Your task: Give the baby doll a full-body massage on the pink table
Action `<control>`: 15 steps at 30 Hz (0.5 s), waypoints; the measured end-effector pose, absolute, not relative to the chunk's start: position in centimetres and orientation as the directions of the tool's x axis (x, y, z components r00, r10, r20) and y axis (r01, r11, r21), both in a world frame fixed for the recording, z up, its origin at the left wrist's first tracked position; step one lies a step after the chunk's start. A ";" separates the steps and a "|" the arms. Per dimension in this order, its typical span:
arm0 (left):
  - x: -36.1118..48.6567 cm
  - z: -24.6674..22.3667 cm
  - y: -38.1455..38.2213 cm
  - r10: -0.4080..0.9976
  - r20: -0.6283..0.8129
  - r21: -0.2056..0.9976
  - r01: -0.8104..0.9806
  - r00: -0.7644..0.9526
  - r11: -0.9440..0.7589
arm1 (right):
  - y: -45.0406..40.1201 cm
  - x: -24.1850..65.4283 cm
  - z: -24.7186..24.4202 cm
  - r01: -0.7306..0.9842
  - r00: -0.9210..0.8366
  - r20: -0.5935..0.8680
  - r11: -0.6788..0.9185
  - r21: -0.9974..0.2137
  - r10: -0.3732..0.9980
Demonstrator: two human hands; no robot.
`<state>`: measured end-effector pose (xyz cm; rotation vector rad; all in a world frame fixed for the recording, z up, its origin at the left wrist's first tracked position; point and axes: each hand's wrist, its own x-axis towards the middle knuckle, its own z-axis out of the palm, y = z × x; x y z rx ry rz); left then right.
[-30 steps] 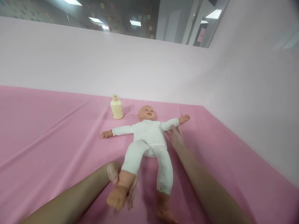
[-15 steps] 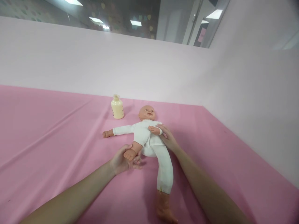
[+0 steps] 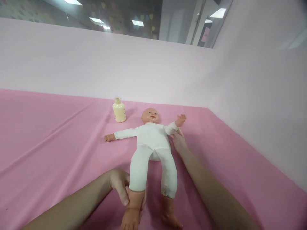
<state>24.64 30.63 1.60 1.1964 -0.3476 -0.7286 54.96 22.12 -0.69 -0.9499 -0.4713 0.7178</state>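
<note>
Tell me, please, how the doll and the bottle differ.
The doll lies on its back, while the bottle stands upright. The doll is mostly white; the bottle is pale yellow. The left hand and right hand hold the doll; neither touches the bottle. Both are on the pink cover.

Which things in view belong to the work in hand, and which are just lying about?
Work:
white cloth-bodied baby doll
left hand, around its lower leg
right hand, at its arm
creased pink sheet, underneath

Seemingly lying about:
glossy cream-coloured bottle, untouched
</note>
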 end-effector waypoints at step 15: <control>24.7 2.2 30.1 -0.693 -0.205 0.930 0.358 0.692 0.083 | 22.0 57.5 -2.2 -0.603 0.666 -0.227 0.335 -0.724 0.710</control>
